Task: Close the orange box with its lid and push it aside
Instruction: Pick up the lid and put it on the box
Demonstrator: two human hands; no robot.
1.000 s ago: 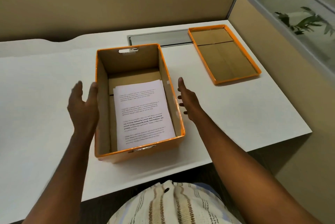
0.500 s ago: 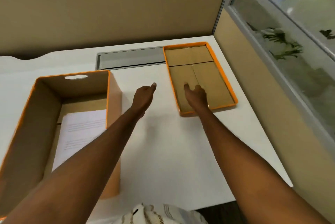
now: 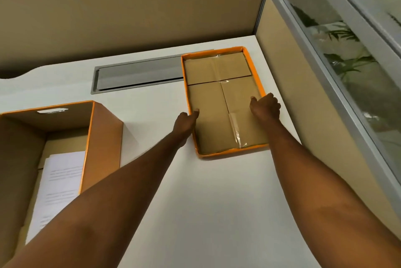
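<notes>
The orange lid (image 3: 217,102) lies upside down at the desk's far right, its brown cardboard inside facing up. My left hand (image 3: 184,123) grips the lid's left rim, thumb inside the rim. My right hand (image 3: 265,107) grips the right rim, thumb inside and fingers curled over the outer edge. The open orange box (image 3: 102,137) stands at the left, cut off by the frame edge. Printed white sheets (image 3: 58,189) lie inside it.
A grey cable slot (image 3: 138,76) is set into the white desk (image 3: 195,202) behind the box and left of the lid. Beige partition walls close the back and right sides. A glass pane with plants behind it runs along the right.
Both hands left the box's sides and reached right to the lid. Half a second ago the right hand lay inside the lid and the left hovered beside it; now each grips a long rim.
</notes>
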